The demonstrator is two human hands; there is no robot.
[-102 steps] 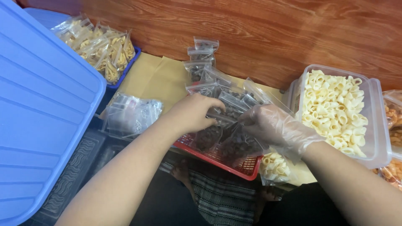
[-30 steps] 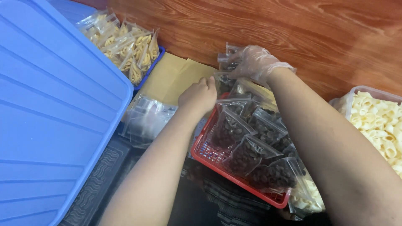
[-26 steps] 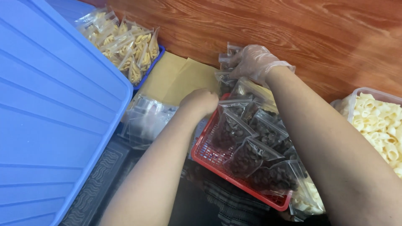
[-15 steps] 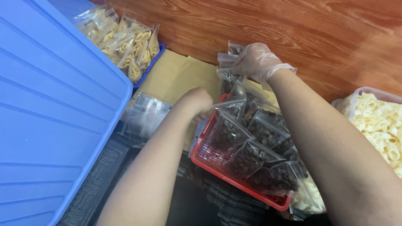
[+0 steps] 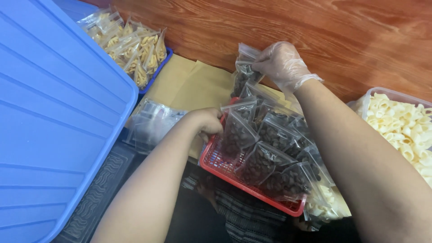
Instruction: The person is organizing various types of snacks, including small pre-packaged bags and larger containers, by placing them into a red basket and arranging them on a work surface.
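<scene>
A red plastic basket (image 5: 216,163) rests on my lap, filled with several small clear zip bags of dark brown pieces (image 5: 270,148). My bare left hand (image 5: 206,122) grips the basket's near-left rim beside one upright bag. My right hand (image 5: 282,64), in a clear disposable glove, pinches the top of one such bag (image 5: 245,72) at the far end of the basket, above the wooden floor.
A large blue plastic lid (image 5: 49,117) fills the left. Behind it a blue tray (image 5: 155,72) holds bags of yellow snacks (image 5: 130,45). Empty clear bags (image 5: 150,123) lie on brown paper (image 5: 189,83). A clear tub of pale ring-shaped crackers (image 5: 400,126) stands at right.
My gloved right hand stays at the far end of the basket, still pinching the bag. My left hand has slid down a little along the basket's rim.
</scene>
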